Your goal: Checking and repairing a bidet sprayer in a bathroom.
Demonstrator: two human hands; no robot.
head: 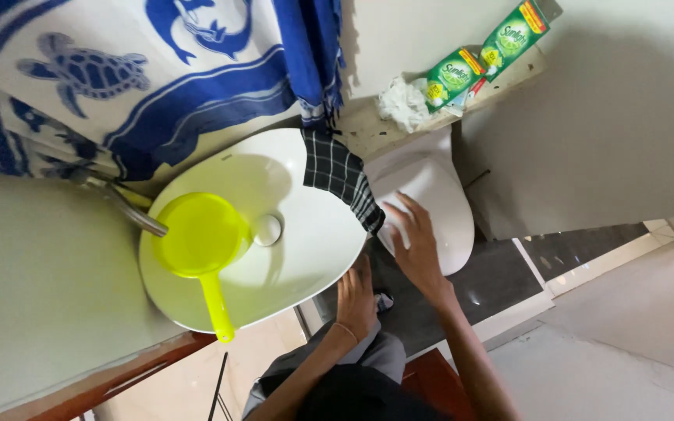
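My right hand (416,248) lies flat with spread fingers on the closed white toilet lid (442,195) and holds nothing. My left hand (356,300), a thin band on its wrist, rests by the near rim of the white oval wash basin (313,234), fingers extended and nothing in them. A black-and-white checked cloth (338,175) hangs over the basin's rim between the basin and the toilet. Inside the basin a yellow-green plastic dipper (200,238) with a long handle sits under a metal tap (138,214).
A blue-and-white curtain (157,70) with turtle and dolphin prints hangs behind the basin. Green packets (481,58) and a crumpled white rag (399,101) lie on a ledge above the toilet. A pale wall (610,125) stands to the right, dark floor tiles (501,273) below.
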